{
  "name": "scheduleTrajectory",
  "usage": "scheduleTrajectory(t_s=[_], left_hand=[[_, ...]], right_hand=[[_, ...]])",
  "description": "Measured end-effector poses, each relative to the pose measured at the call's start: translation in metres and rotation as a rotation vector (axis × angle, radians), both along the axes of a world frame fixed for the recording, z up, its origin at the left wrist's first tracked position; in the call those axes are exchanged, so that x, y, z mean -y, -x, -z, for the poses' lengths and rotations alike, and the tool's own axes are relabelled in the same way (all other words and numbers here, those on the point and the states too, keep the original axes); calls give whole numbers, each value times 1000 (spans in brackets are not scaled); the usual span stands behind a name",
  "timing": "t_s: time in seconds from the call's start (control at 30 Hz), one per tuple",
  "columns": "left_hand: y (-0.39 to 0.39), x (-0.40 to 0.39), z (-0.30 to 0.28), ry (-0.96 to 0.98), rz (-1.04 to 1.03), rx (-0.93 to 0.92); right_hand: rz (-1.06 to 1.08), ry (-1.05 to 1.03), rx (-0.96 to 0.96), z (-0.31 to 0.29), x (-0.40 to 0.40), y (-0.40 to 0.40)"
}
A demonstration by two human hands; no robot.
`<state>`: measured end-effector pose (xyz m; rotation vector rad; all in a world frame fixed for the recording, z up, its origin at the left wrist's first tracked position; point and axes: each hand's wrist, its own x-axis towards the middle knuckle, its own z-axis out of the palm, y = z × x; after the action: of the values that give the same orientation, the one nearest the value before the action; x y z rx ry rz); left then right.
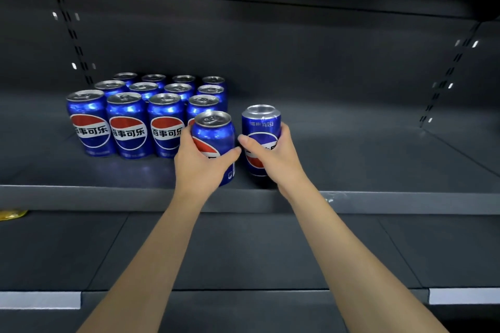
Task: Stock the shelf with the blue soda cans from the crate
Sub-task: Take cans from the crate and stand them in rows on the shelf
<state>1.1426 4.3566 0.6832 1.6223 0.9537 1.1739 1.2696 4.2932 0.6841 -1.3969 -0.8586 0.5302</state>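
I hold two blue soda cans at the front of a dark grey metal shelf [378, 159], one in each hand. My left hand [201, 161] wraps a glossy cylindrical can [213, 134], fingers curled round its left side and thumb pressed across the red, white and blue emblem; the can leans slightly and its silver pull-tab lid faces up. My right hand [276, 155] grips a second can [261, 123] just beside it, thumb across the front and fingers clamped round the far side; this one appears upside down, its printing inverted and its smooth, tabless end on top, with its lower end on the shelf near the front lip. To the left, a block of twelve matching cans [127, 124] stands upright in three neat rows, the front ones showing white Chinese lettering. Slotted uprights [73, 35] run up the matte back panel. A yellow object [12, 214] peeks in at the left edge on the lower shelf [243, 251].
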Motion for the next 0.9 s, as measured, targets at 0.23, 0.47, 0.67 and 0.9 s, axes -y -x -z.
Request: scheduleTrajectory(t_s=[0.23,0.47,0.67,0.9], left_hand=[[4,0,5,-21,43,-11],[5,2,4,-46,43,-36],[3,3,3,-41,26,-36],[2,4,3,-48,20,-43]], right_hand=[[-47,124,69,9,8,-16],[14,204,200,6,12,-8],[136,333,329,-1,12,-1],[143,476,682,-24,16,-13]])
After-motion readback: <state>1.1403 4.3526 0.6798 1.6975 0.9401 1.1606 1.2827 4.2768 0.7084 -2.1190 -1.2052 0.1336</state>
